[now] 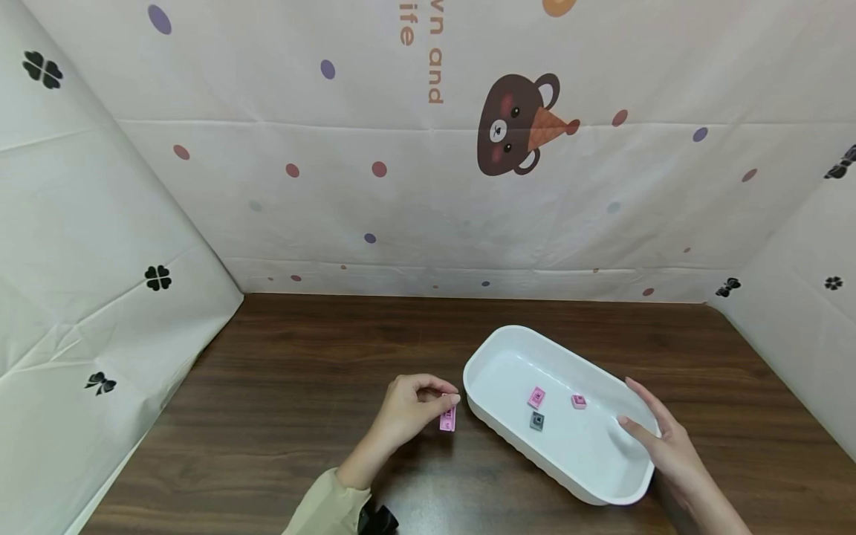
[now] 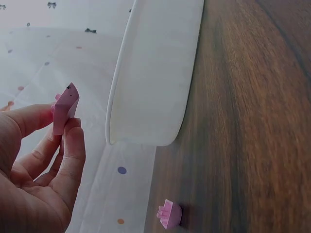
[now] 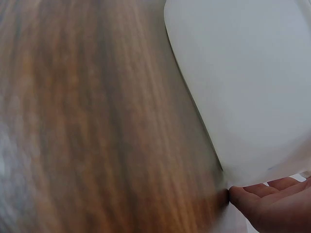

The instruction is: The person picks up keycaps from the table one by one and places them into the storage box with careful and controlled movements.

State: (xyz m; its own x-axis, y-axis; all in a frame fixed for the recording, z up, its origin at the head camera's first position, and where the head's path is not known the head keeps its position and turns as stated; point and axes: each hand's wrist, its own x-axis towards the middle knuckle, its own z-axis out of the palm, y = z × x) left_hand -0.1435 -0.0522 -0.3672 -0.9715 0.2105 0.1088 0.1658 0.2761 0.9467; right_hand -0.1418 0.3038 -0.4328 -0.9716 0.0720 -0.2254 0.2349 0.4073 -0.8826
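Brown wood-grain tabletop (image 1: 301,357), white oblong plastic tray (image 1: 588,453)

Right hand (image 1: 662,442) clamps the tray's right end; left hand (image 1: 414,409) pinches a pink plastic block (image 2: 65,109) by its left end. Another pink block (image 2: 172,215) rests on the tabletop; two more (image 1: 536,397) and a grey block (image 1: 537,421) lie inside the tray

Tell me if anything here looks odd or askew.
The bear and lettering on the backdrop run sideways, as though it was hung turned. The white tray sits at a slant on the table. No spill or damage shows.
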